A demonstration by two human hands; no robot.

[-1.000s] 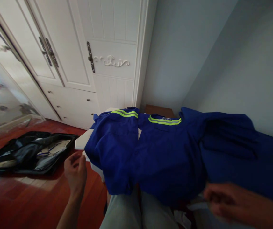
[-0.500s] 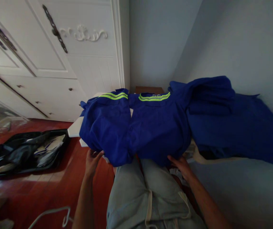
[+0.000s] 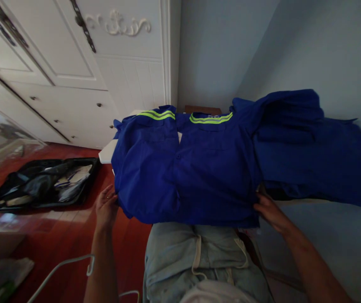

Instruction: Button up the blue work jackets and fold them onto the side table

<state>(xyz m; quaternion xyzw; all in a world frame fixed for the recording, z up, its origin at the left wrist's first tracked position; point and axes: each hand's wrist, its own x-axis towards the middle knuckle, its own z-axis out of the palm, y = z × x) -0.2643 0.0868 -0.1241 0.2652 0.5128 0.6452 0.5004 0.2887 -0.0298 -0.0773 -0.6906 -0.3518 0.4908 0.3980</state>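
Note:
A blue work shirt [image 3: 148,176] with yellow-green and grey reflective bands across its chest lies spread out in front of me, its hem near my lap. At the shirt's left edge is my left hand [image 3: 107,204], fingers apart and fingertips touching the fabric. My right hand [image 3: 270,212] pinches the right side edge close to the hem; part of its fingers is hidden. The right sleeve lies bunched over more blue cloth [image 3: 322,164] on the right. What supports the shirt is mostly covered, with a white corner [image 3: 107,152] showing at the left.
A white wardrobe [image 3: 136,75] stands ahead on the left, beside a grey wall [image 3: 218,54]. An open black suitcase [image 3: 38,185] with things in it lies on the red floor [image 3: 129,248]. A white hanger [image 3: 63,265] is at lower left, near a plastic bag [image 3: 6,273].
Both hands have moved apart to the shirt's side edges. The shirt's lower part is spread wider and flatter, with its hem straighter. The view has shifted slightly.

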